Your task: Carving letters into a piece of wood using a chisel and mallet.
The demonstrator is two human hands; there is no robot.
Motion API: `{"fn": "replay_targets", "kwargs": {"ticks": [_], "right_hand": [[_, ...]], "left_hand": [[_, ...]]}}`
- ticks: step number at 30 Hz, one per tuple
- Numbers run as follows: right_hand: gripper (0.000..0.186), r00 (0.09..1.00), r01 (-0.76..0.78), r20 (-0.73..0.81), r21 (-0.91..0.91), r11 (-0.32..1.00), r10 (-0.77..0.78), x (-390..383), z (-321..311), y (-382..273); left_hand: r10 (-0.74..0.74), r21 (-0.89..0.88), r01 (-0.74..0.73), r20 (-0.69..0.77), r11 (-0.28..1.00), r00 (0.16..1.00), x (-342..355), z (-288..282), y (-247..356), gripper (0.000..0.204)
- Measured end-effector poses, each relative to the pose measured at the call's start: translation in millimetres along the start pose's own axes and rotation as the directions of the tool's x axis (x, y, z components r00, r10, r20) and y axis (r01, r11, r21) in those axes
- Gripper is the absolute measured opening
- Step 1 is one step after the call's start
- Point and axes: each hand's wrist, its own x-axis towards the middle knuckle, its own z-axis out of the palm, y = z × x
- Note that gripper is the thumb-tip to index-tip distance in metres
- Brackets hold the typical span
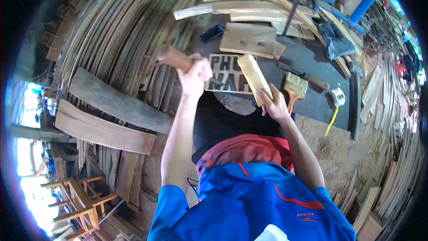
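My left hand point(195, 78) is closed around a brown wooden-handled tool point(176, 58). The thick wooden end juts out to the upper left and is smeared by motion; what kind of tool it is does not show clearly. A short pale wooden block point(254, 75) is gripped at its lower end by my right hand point(275, 105), tilted with its top toward the left. Between and beyond both hands, a pale panel with dark block letters point(226, 87) lies on the dark worktop point(285, 50). The block hides part of the panel's right side.
Right of my right hand lie a wide brush point(295, 86), a wooden-handled tool point(317, 81) and a tape measure point(337, 97) with yellow tape out. Boards point(248, 38) lie at the back. Long planks point(120, 27) are stacked at the left, a wooden stool point(80, 203) lower left.
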Motion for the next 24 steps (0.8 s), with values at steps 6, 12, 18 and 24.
{"fn": "replay_targets", "kwargs": {"ticks": [6, 12, 18, 24], "right_hand": [[0.035, 1.000, -0.004, 0.016, 0.007, 1.000, 0.004, -4.4, -0.7, -2.6], [0.038, 1.000, -0.009, 0.008, 0.030, 1.000, 0.008, -0.3, 4.0, -3.8], [0.035, 1.000, 0.012, 0.002, 0.025, 1.000, -0.012, -0.7, 2.7, -5.7], [0.045, 1.000, 0.012, 0.002, -0.022, 1.000, -0.012, -1.0, -0.8, 4.8]], "left_hand": [[-0.191, 0.295, 0.201, -0.060, 0.934, 0.980, 43.1, 38.0, -10.2, 0.024], [-0.030, 0.546, 0.155, -0.231, 0.823, 0.972, 64.5, 50.9, -30.9, 0.032], [0.174, 0.474, 0.084, -0.476, 0.877, 0.862, 64.7, 40.4, -22.9, 0.031], [-0.013, 0.189, 0.048, -0.182, 0.981, 0.983, 24.8, 15.0, 0.0, 0.030]]}}
